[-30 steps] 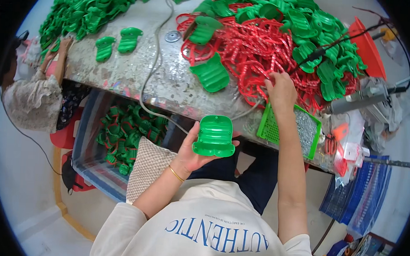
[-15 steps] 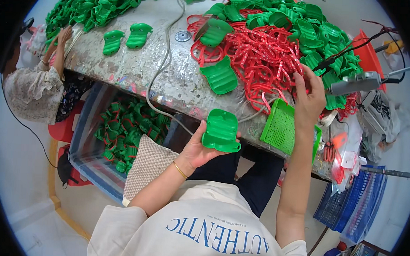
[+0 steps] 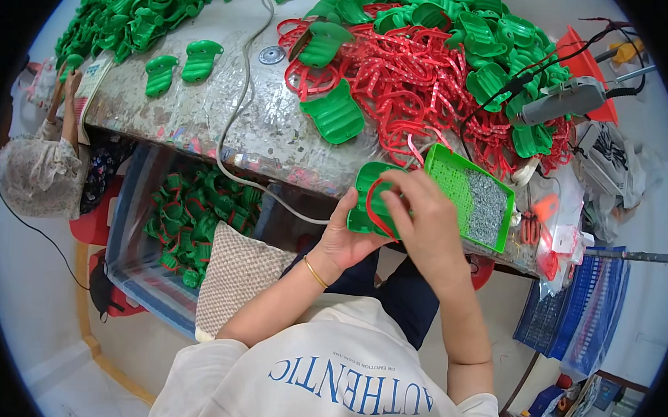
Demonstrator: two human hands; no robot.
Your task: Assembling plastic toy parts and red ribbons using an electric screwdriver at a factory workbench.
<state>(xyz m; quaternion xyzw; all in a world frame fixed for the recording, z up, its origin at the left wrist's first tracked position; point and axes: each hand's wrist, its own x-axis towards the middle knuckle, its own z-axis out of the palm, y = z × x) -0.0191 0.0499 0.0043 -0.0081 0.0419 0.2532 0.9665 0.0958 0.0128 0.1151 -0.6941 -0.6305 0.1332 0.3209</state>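
My left hand (image 3: pixel 335 242) holds a green ribbed, curved plastic piece (image 3: pixel 363 178) just off the table's front edge. Across that piece bends a red strap (image 3: pixel 372 206), pinched by my right hand (image 3: pixel 431 231), whose fingers partly cover both. Right beside this hand, a bright green tray (image 3: pixel 506 225) contains many small silver metal parts (image 3: pixel 486 206). Beyond the tray is a tangled heap of red straps (image 3: pixel 414 74) with pale dots.
Green pieces (image 3: pixel 130 21) lie piled at the far left, with more (image 3: pixel 491 33) at the far right. A grey cable (image 3: pixel 239 115) crosses the table (image 3: pixel 204 121). A grey handheld tool (image 3: pixel 566 101) hangs at right. Below left stands a bin of strapped green pieces (image 3: pixel 192 210). Another person (image 3: pixel 41 173) sits left.
My right hand has come from the red heap to the green piece with a red strap. The silver parts in the tray now show. The other person's hand has moved slightly.
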